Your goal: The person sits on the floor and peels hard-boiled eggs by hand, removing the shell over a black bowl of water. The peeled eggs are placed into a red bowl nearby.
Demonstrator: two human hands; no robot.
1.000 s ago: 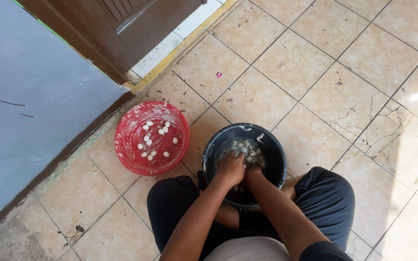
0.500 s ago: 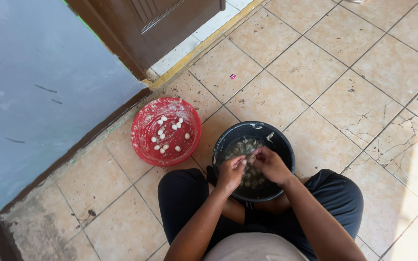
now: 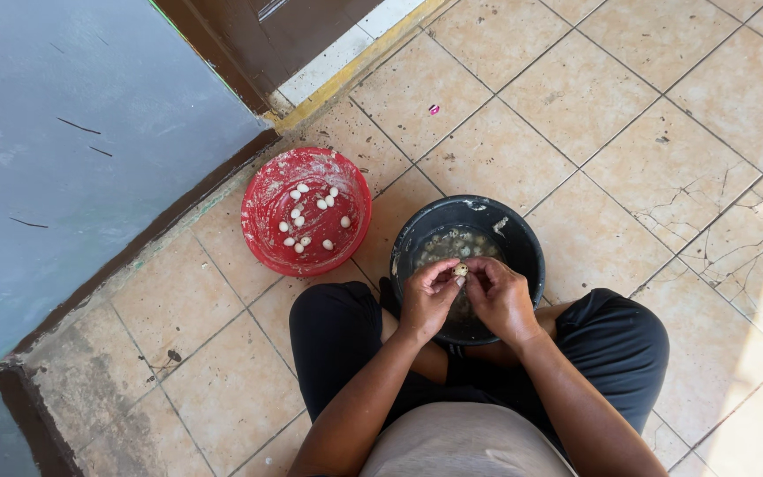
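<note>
— Beige tiled floor (image 3: 576, 97) carries what?
— Black bucket (image 3: 523, 243) between the knees, red bowl (image 3: 262, 216) of white peeled pieces just beside it.
— And the hands?
— Left hand (image 3: 427, 299) and right hand (image 3: 501, 296) pinch one small pale, roundish egg-like piece (image 3: 460, 269) together above the bucket; its long axis is too small to tell.

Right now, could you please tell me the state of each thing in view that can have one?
Black bucket: upright on the tiles, holding water and small pale pieces.
Red basin: upright, a few white peeled pieces inside.
Small piece: held over the bucket between both hands' fingertips.
Left hand: pinching the piece.
Right hand: pinching the piece.
Brown door: cannot tell whether open or shut.
</note>
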